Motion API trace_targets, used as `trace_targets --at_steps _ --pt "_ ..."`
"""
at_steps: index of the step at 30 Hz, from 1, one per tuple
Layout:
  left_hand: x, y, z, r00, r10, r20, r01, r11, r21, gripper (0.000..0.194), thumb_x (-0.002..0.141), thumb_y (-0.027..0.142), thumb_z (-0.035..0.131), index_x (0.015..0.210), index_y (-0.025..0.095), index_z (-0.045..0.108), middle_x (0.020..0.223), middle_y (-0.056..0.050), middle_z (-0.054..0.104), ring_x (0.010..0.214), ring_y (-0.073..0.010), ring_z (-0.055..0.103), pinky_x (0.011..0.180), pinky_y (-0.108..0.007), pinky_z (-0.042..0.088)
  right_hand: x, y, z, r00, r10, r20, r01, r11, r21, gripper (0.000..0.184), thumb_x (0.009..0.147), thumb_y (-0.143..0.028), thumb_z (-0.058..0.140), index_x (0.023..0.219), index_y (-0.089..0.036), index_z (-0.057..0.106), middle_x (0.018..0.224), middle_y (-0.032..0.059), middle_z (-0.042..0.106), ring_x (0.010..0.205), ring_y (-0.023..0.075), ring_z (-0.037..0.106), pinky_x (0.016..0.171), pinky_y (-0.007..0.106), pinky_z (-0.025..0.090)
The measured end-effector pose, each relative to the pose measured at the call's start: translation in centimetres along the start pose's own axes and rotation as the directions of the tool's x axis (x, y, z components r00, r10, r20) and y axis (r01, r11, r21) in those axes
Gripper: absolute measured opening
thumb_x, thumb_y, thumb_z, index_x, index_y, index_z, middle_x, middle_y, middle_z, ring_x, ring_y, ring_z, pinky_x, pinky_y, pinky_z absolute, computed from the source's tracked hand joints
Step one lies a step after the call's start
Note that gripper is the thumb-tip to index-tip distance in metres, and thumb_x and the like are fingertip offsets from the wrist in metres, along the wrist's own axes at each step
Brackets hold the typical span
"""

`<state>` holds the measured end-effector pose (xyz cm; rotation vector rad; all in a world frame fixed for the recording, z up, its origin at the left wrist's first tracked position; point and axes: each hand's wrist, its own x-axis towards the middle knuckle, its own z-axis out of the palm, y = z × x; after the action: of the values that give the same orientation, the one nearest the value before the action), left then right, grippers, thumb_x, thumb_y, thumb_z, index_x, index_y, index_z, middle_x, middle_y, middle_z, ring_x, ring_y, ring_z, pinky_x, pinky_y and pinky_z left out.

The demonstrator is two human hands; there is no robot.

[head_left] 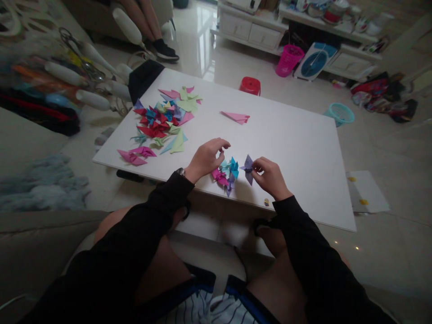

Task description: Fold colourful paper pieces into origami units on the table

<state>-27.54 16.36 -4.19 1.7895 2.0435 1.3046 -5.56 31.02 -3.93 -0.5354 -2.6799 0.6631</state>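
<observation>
My right hand (270,176) pinches a small purple folded paper piece (248,168) just above the white table (297,148). My left hand (205,157) hovers with curled fingers over a small cluster of joined folded pieces (225,173) in pink, teal and purple; I cannot see anything gripped in it. A large heap of coloured folded paper pieces (162,119) lies at the table's far left. A pink folded triangle (236,117) lies alone at the middle back. Two more pink pieces (135,155) sit near the left front edge.
Another person's legs and black shoe (165,49) are at the far end by a sofa. A red stool (250,84), pink basket (289,59), fan (313,60) and teal basket (340,113) stand on the floor. White paper (366,193) lies right of the table. Scissors and clutter (77,63) sit left.
</observation>
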Motion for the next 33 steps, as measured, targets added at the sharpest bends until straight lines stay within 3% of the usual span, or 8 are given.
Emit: trace_targets --at_steps 6,12,19,33 --pt "0.4 -1.1 -0.1 0.997 -0.001 -0.080 0.005 0.999 0.054 0.032 0.081 0.001 0.052 0.107 0.016 0.064 0.102 -0.006 0.069 0.086 -0.0164 0.064 0.082 -0.030 0.051 -0.9 1.5 0.3 0.965 0.119 0.233 -0.097 0.990 -0.100 0.010 0.078 -0.009 0.063 0.075 -0.019 0.060 0.079 0.0020 0.061 0.070 0.0145 0.055 0.067 0.026 0.036" --pt "0.3 -0.6 0.1 0.999 -0.005 -0.033 0.008 0.997 0.081 0.033 0.082 0.001 0.051 0.108 0.017 0.063 0.102 -0.006 0.069 0.085 -0.0161 0.065 0.080 -0.031 0.052 -1.2 1.2 0.9 0.905 0.223 0.362 -0.127 0.954 -0.270 0.007 0.083 -0.016 0.065 0.077 -0.019 0.067 0.079 0.0035 0.067 0.073 0.0162 0.056 0.064 0.028 0.031" --pt "0.2 -0.3 0.3 1.000 -0.008 -0.019 0.009 0.997 0.074 0.032 0.083 0.002 0.050 0.108 0.017 0.064 0.102 -0.006 0.069 0.085 -0.0161 0.065 0.080 -0.031 0.052 -1.2 0.3 1.6 0.870 0.323 0.372 -0.184 0.913 -0.364 0.009 0.085 -0.020 0.066 0.086 -0.024 0.073 0.087 0.0025 0.074 0.075 0.0169 0.061 0.060 0.027 0.027" --pt "0.2 -0.3 0.0 1.000 -0.013 -0.021 0.015 0.996 0.084 0.032 0.083 0.002 0.050 0.108 0.017 0.063 0.101 -0.006 0.069 0.085 -0.0162 0.065 0.081 -0.031 0.052 -0.8 -0.2 3.0 0.885 0.290 0.364 -0.126 0.902 -0.413 0.015 0.089 -0.020 0.061 0.094 -0.026 0.073 0.102 0.0036 0.077 0.090 0.0209 0.066 0.066 0.028 0.034"
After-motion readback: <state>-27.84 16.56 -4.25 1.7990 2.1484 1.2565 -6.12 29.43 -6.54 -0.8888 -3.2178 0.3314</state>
